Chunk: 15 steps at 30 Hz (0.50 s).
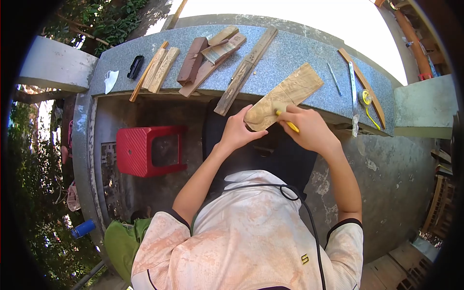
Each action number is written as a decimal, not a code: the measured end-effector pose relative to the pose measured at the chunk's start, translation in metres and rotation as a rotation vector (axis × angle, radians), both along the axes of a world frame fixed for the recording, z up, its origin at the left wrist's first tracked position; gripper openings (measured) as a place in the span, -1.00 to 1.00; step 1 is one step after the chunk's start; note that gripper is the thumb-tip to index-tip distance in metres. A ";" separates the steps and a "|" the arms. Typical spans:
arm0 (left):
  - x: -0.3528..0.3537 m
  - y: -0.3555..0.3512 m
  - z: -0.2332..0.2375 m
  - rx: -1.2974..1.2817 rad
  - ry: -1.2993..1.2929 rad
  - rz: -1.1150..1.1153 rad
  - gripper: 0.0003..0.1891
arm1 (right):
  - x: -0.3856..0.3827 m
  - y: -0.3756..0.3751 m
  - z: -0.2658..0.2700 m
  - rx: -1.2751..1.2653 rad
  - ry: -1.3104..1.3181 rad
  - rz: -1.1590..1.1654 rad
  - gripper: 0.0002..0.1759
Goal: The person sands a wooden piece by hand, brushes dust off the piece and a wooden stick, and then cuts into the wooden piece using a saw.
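Note:
A flat wooden board (299, 83) lies slantwise, its far part on the stone bench and its near end jutting past the front edge. My left hand (238, 129) grips that near end, thumb along the lower edge and fingers at the left side. In my right hand (309, 128) is a yellow-handled brush (293, 126), held over the board. Its pale head is at the board's surface, partly hidden by the fingers. A darker patch shows on the wood between my hands.
The speckled stone bench (309, 50) carries a long weathered plank (247, 70), a dark red block (192, 60), several wood strips (163, 70), a white mask (111, 81), a metal ruler (352, 84) and a tape measure (365, 98). A red plastic stool (133, 152) stands below left.

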<state>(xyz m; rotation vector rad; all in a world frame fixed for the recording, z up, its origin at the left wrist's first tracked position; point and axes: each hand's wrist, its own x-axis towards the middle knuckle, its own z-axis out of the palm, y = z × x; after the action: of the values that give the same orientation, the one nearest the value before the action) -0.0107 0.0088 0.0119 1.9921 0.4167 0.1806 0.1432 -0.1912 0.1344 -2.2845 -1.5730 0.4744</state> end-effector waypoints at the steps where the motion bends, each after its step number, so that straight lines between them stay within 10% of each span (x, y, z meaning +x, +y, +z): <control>1: 0.000 0.001 0.001 -0.002 0.003 -0.002 0.10 | 0.008 -0.002 0.000 0.042 0.102 -0.009 -0.86; 3: -0.002 0.001 0.003 -0.014 0.026 -0.004 0.09 | 0.041 -0.011 -0.006 0.100 0.242 -0.095 -0.84; 6: -0.001 0.001 0.006 -0.013 0.055 -0.009 0.07 | 0.061 -0.015 -0.017 -0.027 -0.263 -0.427 -0.87; 12: -0.005 0.002 0.005 -0.004 0.053 -0.014 0.05 | 0.033 -0.008 -0.003 0.134 0.243 0.014 -0.82; 15: -0.004 0.002 0.010 -0.003 0.035 -0.022 0.05 | 0.081 -0.017 -0.014 0.163 -0.062 -0.391 -0.83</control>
<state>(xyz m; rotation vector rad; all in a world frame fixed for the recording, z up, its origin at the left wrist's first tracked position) -0.0149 0.0113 0.0220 1.9988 0.4168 0.1308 0.2246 -0.2078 0.1205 -2.4135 -1.1007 0.1692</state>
